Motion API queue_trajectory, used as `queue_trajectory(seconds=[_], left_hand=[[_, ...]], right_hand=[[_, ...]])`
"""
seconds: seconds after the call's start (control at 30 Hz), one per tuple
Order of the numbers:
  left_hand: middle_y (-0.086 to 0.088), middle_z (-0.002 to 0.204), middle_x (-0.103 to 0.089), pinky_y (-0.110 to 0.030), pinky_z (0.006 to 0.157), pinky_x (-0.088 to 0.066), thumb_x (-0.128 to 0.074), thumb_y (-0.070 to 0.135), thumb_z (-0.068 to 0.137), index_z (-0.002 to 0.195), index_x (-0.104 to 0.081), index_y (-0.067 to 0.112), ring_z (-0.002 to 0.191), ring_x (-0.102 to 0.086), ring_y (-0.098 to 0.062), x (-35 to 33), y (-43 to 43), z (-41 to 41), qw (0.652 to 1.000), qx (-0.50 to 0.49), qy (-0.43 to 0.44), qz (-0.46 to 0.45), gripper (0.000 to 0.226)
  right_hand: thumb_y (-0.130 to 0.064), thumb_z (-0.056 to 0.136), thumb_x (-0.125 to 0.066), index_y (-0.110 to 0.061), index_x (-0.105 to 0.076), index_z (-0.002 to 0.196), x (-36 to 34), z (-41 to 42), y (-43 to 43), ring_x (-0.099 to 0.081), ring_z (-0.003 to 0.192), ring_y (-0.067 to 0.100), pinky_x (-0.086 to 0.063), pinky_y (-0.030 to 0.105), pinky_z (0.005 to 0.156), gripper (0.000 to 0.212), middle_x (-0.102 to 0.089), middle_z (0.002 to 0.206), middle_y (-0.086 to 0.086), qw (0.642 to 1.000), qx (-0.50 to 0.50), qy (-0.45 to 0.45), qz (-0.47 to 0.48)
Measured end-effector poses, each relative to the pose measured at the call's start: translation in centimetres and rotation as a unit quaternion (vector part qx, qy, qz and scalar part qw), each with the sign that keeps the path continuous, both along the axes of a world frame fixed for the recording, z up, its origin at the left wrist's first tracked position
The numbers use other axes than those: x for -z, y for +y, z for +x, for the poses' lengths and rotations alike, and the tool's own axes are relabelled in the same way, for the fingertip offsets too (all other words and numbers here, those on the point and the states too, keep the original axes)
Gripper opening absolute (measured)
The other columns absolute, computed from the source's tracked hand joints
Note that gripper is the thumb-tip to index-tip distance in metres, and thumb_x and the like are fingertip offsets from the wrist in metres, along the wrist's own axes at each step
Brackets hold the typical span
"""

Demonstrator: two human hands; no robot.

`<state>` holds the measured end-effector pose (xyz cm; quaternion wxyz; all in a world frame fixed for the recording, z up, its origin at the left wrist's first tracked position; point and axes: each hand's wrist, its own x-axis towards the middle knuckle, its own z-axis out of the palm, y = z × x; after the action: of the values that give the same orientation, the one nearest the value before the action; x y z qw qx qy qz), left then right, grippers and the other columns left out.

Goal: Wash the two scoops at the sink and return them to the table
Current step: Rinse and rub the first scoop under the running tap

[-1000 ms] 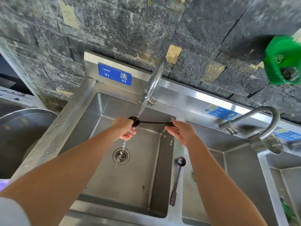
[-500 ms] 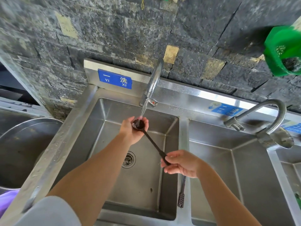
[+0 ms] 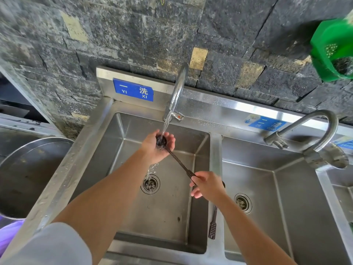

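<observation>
Left grip (image 3: 155, 150) curls round the scoop (image 3: 178, 162), right grip (image 3: 208, 185) pinches its handle, below sign (image 3: 133, 89) (reading "YI XI").

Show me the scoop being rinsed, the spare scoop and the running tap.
Rinsed scoop (image 3: 180, 163): head view, mid-handle.
Spare scoop (image 3: 212, 230): head view, flat handle end.
Running tap (image 3: 178, 88): head view, curved spout.

Blue sign (image 3: 133, 90) sitting on the sink (image 3: 215, 150) backsplash (image 3: 210, 105) and reading "一 洗" over "YI XI", second blue label (image 3: 266, 123) further right showing "二" and "ER", its other characters blurring, third blue label (image 3: 346, 143) at the frame edge proving illegible
</observation>
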<state>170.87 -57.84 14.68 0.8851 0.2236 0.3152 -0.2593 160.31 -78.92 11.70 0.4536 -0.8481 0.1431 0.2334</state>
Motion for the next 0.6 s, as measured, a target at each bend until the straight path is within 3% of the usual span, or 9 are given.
queue_trajectory(seconds=[0.03, 0.1, 0.2, 0.3, 0.4, 0.5, 0.6], left_hand=[[-0.015, 0.077, -0.064, -0.035, 0.067, -0.057, -0.050, 0.043, 0.097, 0.092, -0.058, 0.002, 0.069, -0.063, -0.026, -0.5, 0.0, 0.0, 0.999, 0.025, 0.010, 0.037, 0.042], [-0.015, 0.078, -0.061, -0.035, 0.067, -0.057, -0.058, 0.052, 0.090, 0.099, -0.055, 0.000, 0.069, -0.060, -0.026, -1.6, 0.1, 0.1, 0.990, 0.079, 0.025, 0.113, 0.052], [-0.014, 0.075, -0.057, -0.034, 0.059, -0.054, -0.066, 0.056, 0.082, 0.102, -0.050, 0.004, 0.062, -0.056, -0.024, -3.5, 1.0, 0.3, 0.957, 0.189, -0.022, 0.219, 0.058], [-0.014, 0.078, -0.059, -0.030, 0.063, -0.047, -0.074, 0.042, 0.079, 0.097, -0.051, 0.008, 0.064, -0.055, -0.022, -5.7, 1.9, 0.1, 0.953, 0.229, -0.093, 0.173, 0.045], [-0.016, 0.089, -0.063, -0.033, 0.081, -0.052, -0.065, 0.007, 0.086, 0.100, -0.055, 0.004, 0.082, -0.063, -0.026, -8.1, 2.3, -0.5, 0.960, 0.178, -0.188, 0.101, 0.018], [-0.016, 0.105, -0.065, -0.041, 0.098, -0.052, -0.057, -0.016, 0.085, 0.111, -0.056, -0.003, 0.107, -0.067, -0.031, -10.0, 2.7, -1.4, 0.883, 0.224, -0.331, 0.246, 0.029], [-0.012, 0.108, -0.069, -0.038, 0.096, -0.054, -0.064, -0.012, 0.083, 0.102, -0.063, 0.005, 0.105, -0.069, -0.025, -11.5, 3.1, -2.3, 0.778, 0.252, -0.415, 0.398, 0.026]], right_hand=[[-0.020, 0.096, -0.058, -0.011, -0.070, 0.087, 0.1, -0.1, 0.2, -0.075, 0.064, 0.025, -0.063, 0.044, 0.069, 0.018, -0.077, 0.081, 0.002, 1.000, 0.003, 0.009, 0.011], [-0.017, 0.096, -0.060, -0.007, -0.068, 0.099, 0.3, -0.8, 0.9, -0.076, 0.075, 0.031, -0.063, 0.044, 0.073, 0.013, -0.078, 0.091, 0.005, 0.987, 0.009, 0.092, 0.128], [-0.017, 0.097, -0.059, -0.003, -0.063, 0.117, 0.3, -2.3, 2.8, -0.072, 0.096, 0.038, -0.061, 0.039, 0.079, 0.025, -0.074, 0.110, 0.012, 0.931, -0.031, 0.189, 0.311], [-0.013, 0.097, -0.057, -0.003, -0.062, 0.120, 0.0, -2.8, 5.4, -0.071, 0.098, 0.038, -0.060, 0.038, 0.081, 0.025, -0.073, 0.114, 0.012, 0.915, 0.004, 0.174, 0.363], [-0.012, 0.099, -0.055, 0.000, -0.062, 0.124, -1.0, -1.7, 7.3, -0.072, 0.099, 0.033, -0.060, 0.039, 0.084, 0.028, -0.074, 0.113, 0.009, 0.927, 0.043, 0.108, 0.357], [-0.012, 0.098, -0.056, -0.003, -0.065, 0.122, -2.6, 0.2, 7.8, -0.072, 0.097, 0.024, -0.060, 0.038, 0.083, 0.027, -0.073, 0.112, 0.005, 0.941, 0.044, 0.038, 0.333], [-0.009, 0.097, -0.057, -0.001, -0.063, 0.125, -4.0, 2.2, 8.2, -0.070, 0.091, 0.019, -0.059, 0.039, 0.081, 0.030, -0.071, 0.115, 0.009, 0.949, 0.036, -0.024, 0.312]])
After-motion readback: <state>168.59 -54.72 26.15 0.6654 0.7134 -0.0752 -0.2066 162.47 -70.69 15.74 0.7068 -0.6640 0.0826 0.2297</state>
